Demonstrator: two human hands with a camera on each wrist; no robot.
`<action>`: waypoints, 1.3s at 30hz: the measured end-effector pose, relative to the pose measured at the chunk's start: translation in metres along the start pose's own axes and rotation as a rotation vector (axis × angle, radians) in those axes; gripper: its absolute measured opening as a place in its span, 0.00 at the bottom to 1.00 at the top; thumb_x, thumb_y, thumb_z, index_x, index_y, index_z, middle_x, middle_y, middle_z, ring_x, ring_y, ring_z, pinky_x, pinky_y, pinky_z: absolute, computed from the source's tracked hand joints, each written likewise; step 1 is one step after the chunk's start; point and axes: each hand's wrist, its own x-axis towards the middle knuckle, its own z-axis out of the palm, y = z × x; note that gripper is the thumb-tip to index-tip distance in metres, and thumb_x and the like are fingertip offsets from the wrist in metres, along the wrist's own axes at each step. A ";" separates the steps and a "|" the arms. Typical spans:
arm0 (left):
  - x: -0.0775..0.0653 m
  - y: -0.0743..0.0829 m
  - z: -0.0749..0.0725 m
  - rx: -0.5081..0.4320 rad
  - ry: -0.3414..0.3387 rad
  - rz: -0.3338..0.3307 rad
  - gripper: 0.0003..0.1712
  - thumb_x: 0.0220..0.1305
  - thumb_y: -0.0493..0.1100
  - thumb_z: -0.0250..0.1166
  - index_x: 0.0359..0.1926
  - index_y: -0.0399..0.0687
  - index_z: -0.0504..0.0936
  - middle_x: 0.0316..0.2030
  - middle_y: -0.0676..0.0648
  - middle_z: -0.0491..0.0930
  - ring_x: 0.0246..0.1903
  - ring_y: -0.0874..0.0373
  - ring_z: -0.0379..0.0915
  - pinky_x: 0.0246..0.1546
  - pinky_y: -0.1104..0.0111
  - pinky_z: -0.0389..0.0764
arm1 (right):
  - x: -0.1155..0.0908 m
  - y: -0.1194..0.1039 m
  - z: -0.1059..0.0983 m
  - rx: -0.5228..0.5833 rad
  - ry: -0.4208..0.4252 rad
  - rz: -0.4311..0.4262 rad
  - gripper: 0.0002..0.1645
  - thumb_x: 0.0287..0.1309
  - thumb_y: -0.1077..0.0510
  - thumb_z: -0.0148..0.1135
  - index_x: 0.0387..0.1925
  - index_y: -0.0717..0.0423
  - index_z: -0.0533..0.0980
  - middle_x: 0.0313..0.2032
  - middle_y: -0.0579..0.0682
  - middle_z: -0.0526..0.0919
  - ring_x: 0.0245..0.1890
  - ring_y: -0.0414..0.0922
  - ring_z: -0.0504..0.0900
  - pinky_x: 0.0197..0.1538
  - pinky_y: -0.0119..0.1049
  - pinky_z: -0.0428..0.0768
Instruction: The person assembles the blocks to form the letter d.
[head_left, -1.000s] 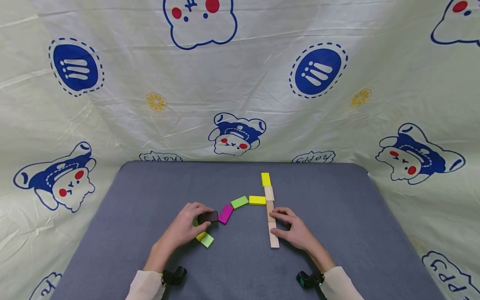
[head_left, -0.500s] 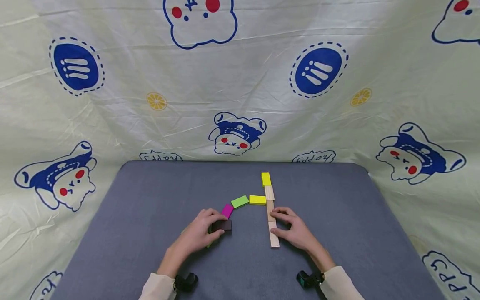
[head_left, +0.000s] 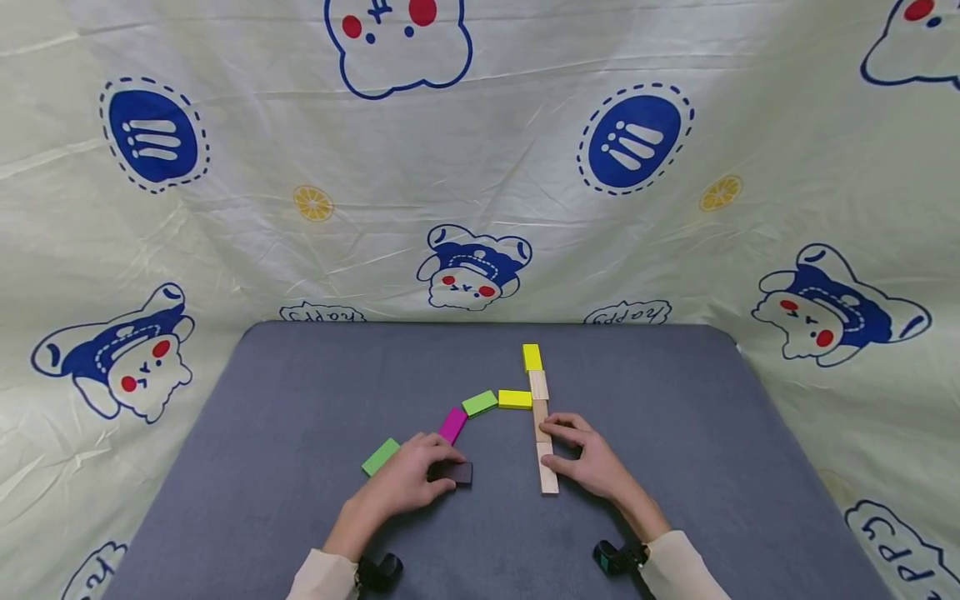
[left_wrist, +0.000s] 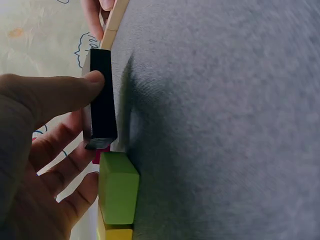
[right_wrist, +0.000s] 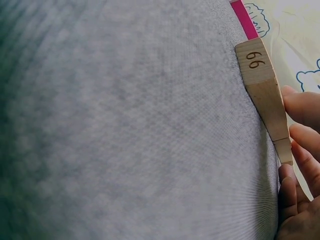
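Note:
My left hand (head_left: pixel 408 483) pinches a dark wooden block (head_left: pixel 462 475) between thumb and fingers. In the left wrist view a shadow lies beside that dark block (left_wrist: pixel 105 100), which appears raised off the table. On the right, my right hand (head_left: pixel 591 458) touches a straight row of plain wooden blocks (head_left: pixel 549 482) with its thumb and index finger, the fingers relaxed. The nearest plain block (right_wrist: pixel 257 62) shows "66" on its end in the right wrist view. Left of the row, a magenta block (head_left: pixel 453 423) is partly covered by my left hand.
A curve of blocks joins the row: yellow (head_left: pixel 514 400), green (head_left: pixel 480 403), then magenta. Another green block (head_left: pixel 381 457) lies left of my left hand. At the row's far end sits a yellow block (head_left: pixel 532 357). The grey table (head_left: pixel 675 400) ends at a patterned curtain (head_left: pixel 480 167).
My left hand has carried the dark block right and closer to me. It uncovers the left green block and now hides the smaller pieces beside it. The right hand stays put.

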 end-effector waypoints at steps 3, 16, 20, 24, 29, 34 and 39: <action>0.000 -0.003 0.001 0.002 -0.018 0.001 0.15 0.63 0.41 0.73 0.52 0.55 0.88 0.48 0.53 0.82 0.51 0.55 0.75 0.56 0.56 0.79 | 0.000 0.000 0.000 -0.007 0.001 -0.005 0.31 0.57 0.52 0.76 0.62 0.52 0.81 0.63 0.48 0.76 0.66 0.52 0.73 0.68 0.60 0.70; -0.008 -0.017 0.004 -0.087 0.084 0.002 0.13 0.64 0.41 0.73 0.50 0.49 0.88 0.49 0.50 0.85 0.54 0.51 0.78 0.60 0.53 0.77 | 0.000 0.001 0.000 -0.006 -0.006 -0.008 0.31 0.57 0.52 0.76 0.63 0.52 0.81 0.64 0.49 0.76 0.67 0.52 0.72 0.68 0.60 0.70; -0.009 -0.023 0.003 -0.078 0.152 0.020 0.12 0.62 0.40 0.74 0.47 0.46 0.88 0.43 0.51 0.86 0.47 0.54 0.80 0.54 0.58 0.79 | 0.000 0.001 0.000 -0.010 -0.004 -0.012 0.31 0.58 0.51 0.76 0.63 0.52 0.81 0.64 0.49 0.76 0.67 0.52 0.72 0.68 0.60 0.70; -0.008 -0.027 0.000 -0.076 0.165 0.001 0.12 0.61 0.39 0.75 0.45 0.44 0.88 0.40 0.50 0.86 0.43 0.55 0.81 0.50 0.60 0.80 | 0.000 0.001 0.000 -0.020 -0.002 -0.020 0.31 0.58 0.51 0.76 0.63 0.52 0.81 0.64 0.49 0.76 0.67 0.52 0.73 0.67 0.59 0.71; -0.004 -0.027 -0.002 -0.083 0.184 -0.053 0.09 0.62 0.39 0.74 0.43 0.46 0.88 0.35 0.53 0.84 0.39 0.59 0.78 0.47 0.60 0.79 | 0.001 0.001 0.000 -0.031 0.002 -0.023 0.31 0.58 0.51 0.76 0.63 0.52 0.81 0.64 0.49 0.76 0.66 0.52 0.73 0.66 0.59 0.72; -0.005 -0.020 -0.001 -0.069 0.238 -0.182 0.11 0.58 0.46 0.78 0.37 0.48 0.86 0.32 0.55 0.82 0.35 0.61 0.75 0.41 0.63 0.79 | 0.003 0.002 0.001 -0.028 0.000 -0.027 0.31 0.58 0.50 0.76 0.63 0.52 0.81 0.64 0.49 0.76 0.66 0.52 0.73 0.67 0.59 0.71; -0.006 -0.017 0.000 -0.024 0.237 -0.276 0.13 0.54 0.50 0.80 0.31 0.50 0.86 0.30 0.54 0.82 0.34 0.61 0.73 0.39 0.64 0.77 | 0.002 0.003 0.002 -0.029 -0.001 -0.019 0.31 0.59 0.50 0.76 0.63 0.51 0.81 0.64 0.47 0.76 0.66 0.51 0.73 0.67 0.59 0.71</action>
